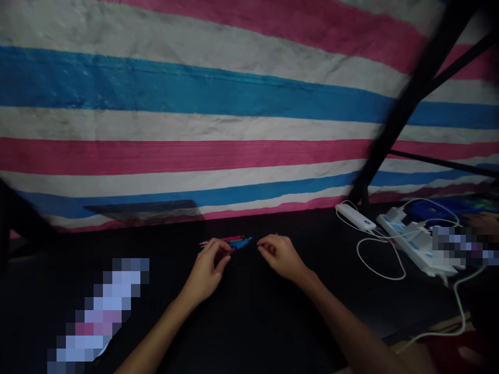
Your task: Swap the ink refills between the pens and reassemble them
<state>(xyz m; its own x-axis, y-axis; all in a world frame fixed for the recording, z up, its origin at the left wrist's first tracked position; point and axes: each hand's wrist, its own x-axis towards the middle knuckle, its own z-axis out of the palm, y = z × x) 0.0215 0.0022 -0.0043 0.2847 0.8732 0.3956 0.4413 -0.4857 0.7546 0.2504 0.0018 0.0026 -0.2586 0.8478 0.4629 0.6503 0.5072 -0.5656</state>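
Note:
On a dark table [253,322] my left hand [208,267] is curled, its fingertips pinching the near end of a small bundle of thin pink and blue sticks [234,242]. The bundle points right, toward my right hand [278,255], which hovers a short gap away with its fingers bent in a pinch. What that hand holds, if anything, is too small to see.
A striped pink, white and blue tarp [218,114] hangs right behind the table. A black slanted pole [405,104] stands at the right. A white power bank [355,217], a power strip [413,240] and white cables [380,259] lie at the right.

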